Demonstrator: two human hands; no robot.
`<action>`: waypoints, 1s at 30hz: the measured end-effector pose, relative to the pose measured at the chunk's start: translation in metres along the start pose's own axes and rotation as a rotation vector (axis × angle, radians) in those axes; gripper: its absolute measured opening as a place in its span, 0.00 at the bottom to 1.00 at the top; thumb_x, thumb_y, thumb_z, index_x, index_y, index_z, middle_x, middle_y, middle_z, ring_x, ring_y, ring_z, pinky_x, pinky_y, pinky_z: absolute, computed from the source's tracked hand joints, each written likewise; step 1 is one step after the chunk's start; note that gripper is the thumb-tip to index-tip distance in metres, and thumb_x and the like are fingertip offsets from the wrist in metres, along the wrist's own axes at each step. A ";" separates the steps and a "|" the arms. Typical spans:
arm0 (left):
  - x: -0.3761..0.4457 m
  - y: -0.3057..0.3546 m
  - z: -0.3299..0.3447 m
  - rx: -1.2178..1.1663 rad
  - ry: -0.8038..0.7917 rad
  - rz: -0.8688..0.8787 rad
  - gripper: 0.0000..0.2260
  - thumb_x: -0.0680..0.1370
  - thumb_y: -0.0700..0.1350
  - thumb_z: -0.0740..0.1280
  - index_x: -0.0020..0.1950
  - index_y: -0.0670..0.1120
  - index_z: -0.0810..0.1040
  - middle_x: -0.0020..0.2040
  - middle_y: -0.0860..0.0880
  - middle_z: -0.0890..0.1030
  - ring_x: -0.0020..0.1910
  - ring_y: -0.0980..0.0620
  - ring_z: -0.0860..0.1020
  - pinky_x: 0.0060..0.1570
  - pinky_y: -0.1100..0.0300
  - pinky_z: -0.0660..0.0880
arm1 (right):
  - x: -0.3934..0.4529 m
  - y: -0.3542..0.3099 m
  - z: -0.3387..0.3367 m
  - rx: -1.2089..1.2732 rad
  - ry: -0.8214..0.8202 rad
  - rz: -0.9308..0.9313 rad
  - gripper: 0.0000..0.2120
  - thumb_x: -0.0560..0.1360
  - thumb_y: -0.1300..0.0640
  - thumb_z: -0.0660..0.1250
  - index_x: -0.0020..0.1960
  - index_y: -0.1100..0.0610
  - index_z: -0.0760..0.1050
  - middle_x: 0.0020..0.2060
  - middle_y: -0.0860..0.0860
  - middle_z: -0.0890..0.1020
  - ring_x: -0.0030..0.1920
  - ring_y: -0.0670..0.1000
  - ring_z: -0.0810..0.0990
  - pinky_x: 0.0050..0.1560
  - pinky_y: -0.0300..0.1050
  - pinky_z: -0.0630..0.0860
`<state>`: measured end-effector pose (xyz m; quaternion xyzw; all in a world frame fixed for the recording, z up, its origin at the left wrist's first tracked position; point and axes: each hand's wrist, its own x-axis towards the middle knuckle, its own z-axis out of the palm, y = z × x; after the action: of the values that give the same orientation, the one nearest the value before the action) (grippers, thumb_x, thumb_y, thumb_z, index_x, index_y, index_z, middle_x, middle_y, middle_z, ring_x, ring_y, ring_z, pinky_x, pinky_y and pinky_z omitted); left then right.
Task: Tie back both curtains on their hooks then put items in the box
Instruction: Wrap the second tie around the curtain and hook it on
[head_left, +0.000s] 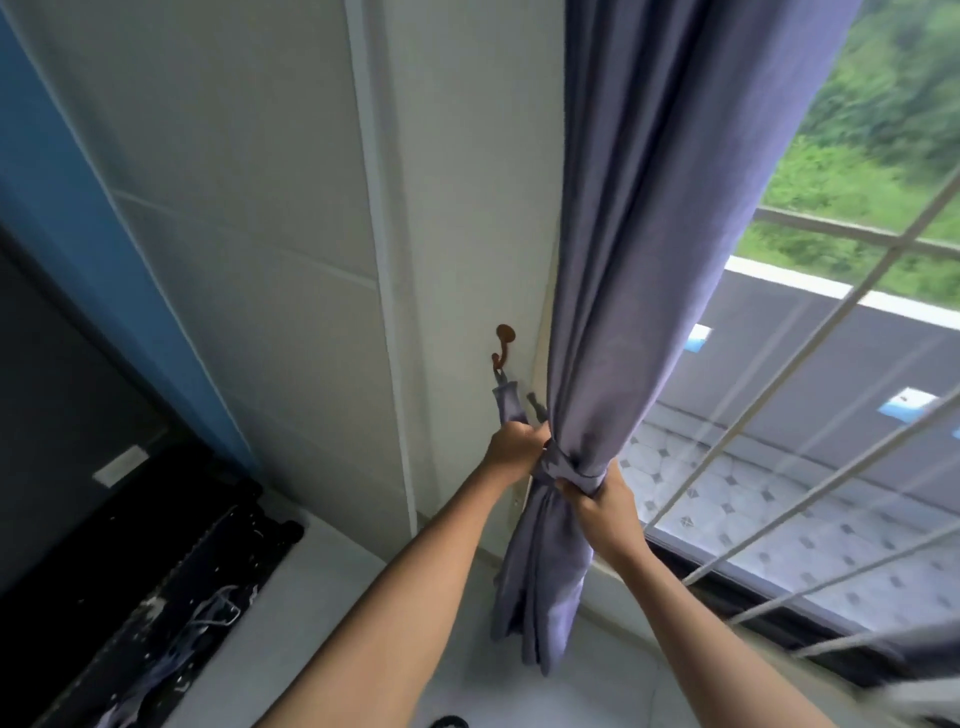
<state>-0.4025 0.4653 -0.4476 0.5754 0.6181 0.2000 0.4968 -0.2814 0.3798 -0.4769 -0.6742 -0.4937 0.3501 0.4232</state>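
Purple curtain (649, 260) hanging from the top edge down past centre, gathered into a narrow waist at about 5 o'clock from the middle, loose tail spilling below toward the pale sill (332, 587). Cinched at that waist by a tie-back band (569, 470) of the same purple cloth. Right hand (602, 506) at 4 o'clock of the waist, fingers curled round the bunched cloth and the band, gripping both. Left hand (511, 447) at 9 o'clock of the waist, fingers curled round the band's free end, a strip of that cloth running up from the fist. Brown hook (503, 347) on the pale wall at 12 o'clock of the left hand, the strip's top loop hanging on it. Second short tab (535, 405) just right of the strip, too blurred to tell what it joins. Window with white bars (831, 395) out at 3 o'clock, greenery and a grey roof beyond. Blue wall panel (78, 218) and a dark screen (67, 415) at 9 o'clock, black stand with pale scraps (171, 597) at 7 o'clock
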 end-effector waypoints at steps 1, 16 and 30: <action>-0.001 0.000 -0.005 -0.081 -0.028 -0.008 0.13 0.76 0.49 0.62 0.34 0.45 0.73 0.33 0.45 0.80 0.38 0.48 0.78 0.37 0.59 0.73 | 0.002 -0.005 0.003 -0.003 -0.017 -0.009 0.16 0.73 0.60 0.70 0.58 0.51 0.70 0.45 0.41 0.78 0.47 0.45 0.78 0.40 0.30 0.71; 0.009 -0.023 0.010 -0.612 -0.113 0.045 0.17 0.77 0.31 0.57 0.34 0.49 0.59 0.21 0.55 0.65 0.21 0.59 0.64 0.28 0.65 0.63 | -0.037 0.037 0.045 -0.221 0.321 0.211 0.11 0.73 0.59 0.64 0.53 0.49 0.67 0.40 0.48 0.79 0.43 0.57 0.78 0.35 0.47 0.67; 0.019 -0.036 -0.053 -0.700 -0.366 0.019 0.04 0.77 0.32 0.64 0.49 0.37 0.77 0.45 0.41 0.83 0.43 0.50 0.84 0.49 0.60 0.81 | -0.038 0.041 0.077 -0.703 0.345 0.239 0.10 0.76 0.69 0.52 0.52 0.62 0.69 0.42 0.59 0.78 0.41 0.63 0.77 0.36 0.51 0.66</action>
<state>-0.4629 0.4905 -0.4613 0.4030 0.4084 0.2974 0.7631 -0.3449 0.3542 -0.5429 -0.8792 -0.4232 0.0886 0.2000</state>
